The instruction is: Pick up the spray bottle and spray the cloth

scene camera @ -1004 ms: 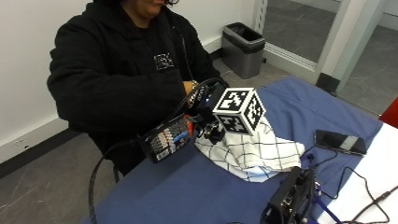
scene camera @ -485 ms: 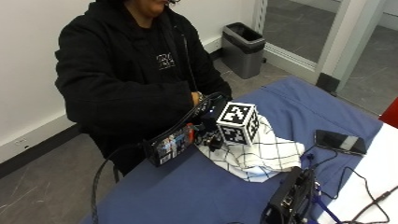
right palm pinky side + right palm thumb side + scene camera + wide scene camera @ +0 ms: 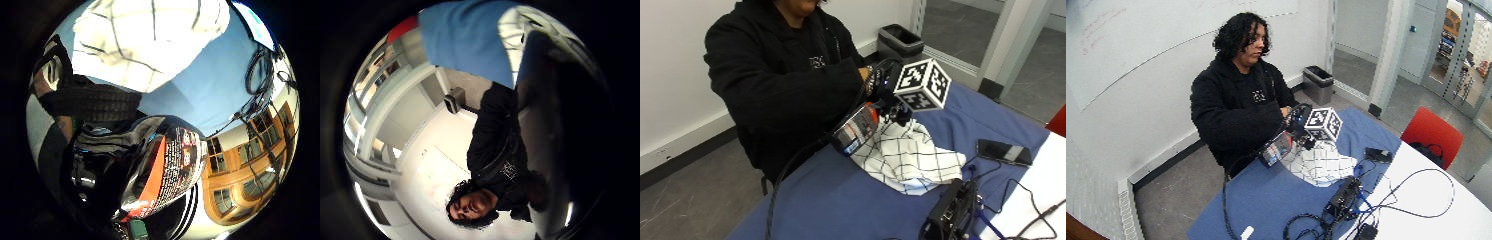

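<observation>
Black plastic with an orange-and-white label formed the spray bottle (image 3: 856, 129), which was held off the table at the centre of the outside view, just left of the cloth. Its long axis ran on a slant, the base pointing to the lower left and the neck rising to the upper right into the gloved right hand (image 3: 887, 95). The nozzle itself was hidden by the hand, so which way it faced could not be told. The hand's fingers were curled round the bottle's upper part. In the little-finger palm view the bottle (image 3: 160, 175) filled the lower centre of the frame, close to the palm, with the cloth (image 3: 150, 40) at the top.

White cloth (image 3: 909, 157) with a thin black grid lay heaped on the blue table (image 3: 840, 200), right of and below the bottle; whether the two touched could not be told. A dark phone (image 3: 1003, 151) lay flat at the right edge. A black bin (image 3: 901, 42) stood on the floor at upper centre; its contents were not visible.
</observation>
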Action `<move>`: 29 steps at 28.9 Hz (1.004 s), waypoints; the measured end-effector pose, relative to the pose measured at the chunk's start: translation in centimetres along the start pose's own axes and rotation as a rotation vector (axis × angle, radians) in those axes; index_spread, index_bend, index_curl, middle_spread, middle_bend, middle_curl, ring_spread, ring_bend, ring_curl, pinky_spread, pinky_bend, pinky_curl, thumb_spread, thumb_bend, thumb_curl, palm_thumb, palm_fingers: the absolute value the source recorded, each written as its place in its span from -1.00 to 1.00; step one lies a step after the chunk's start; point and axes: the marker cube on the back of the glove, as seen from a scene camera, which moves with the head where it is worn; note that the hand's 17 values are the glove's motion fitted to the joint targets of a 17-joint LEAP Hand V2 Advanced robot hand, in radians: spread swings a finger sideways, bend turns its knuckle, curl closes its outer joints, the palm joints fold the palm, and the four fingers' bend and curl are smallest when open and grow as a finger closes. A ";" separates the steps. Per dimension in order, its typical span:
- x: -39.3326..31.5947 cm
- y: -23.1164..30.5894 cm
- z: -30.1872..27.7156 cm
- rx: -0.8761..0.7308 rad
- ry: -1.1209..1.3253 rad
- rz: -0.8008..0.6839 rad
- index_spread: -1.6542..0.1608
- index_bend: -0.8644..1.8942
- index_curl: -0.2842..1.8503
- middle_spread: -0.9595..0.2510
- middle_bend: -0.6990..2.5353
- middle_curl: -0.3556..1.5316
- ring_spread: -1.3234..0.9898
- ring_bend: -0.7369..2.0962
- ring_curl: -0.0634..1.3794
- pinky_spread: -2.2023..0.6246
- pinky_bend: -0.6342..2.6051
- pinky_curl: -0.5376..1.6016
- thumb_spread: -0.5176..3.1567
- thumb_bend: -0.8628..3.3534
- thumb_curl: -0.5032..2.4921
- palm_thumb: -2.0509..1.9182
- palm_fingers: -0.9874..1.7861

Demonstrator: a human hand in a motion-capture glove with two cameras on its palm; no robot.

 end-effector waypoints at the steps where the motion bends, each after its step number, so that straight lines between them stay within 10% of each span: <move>1: -0.9 0.3 -0.5 0.017 -0.006 -0.032 0.56 -0.24 -0.09 0.32 -0.21 0.03 -0.02 -0.01 -0.19 0.41 -0.33 -0.07 -0.37 -0.60 -0.05 0.56 0.61; 16: -15.9 -3.0 -1.4 0.472 -0.456 -0.835 0.55 -0.23 -0.08 0.31 -0.20 0.04 -0.02 0.00 -0.19 0.40 -0.32 -0.06 -0.38 -0.60 -0.03 0.55 0.64; 29: -17.9 -10.0 2.0 0.603 -0.639 -1.049 0.55 -0.22 -0.07 0.31 -0.20 0.04 -0.02 0.00 -0.19 0.39 -0.31 -0.06 -0.41 -0.60 -0.02 0.55 0.65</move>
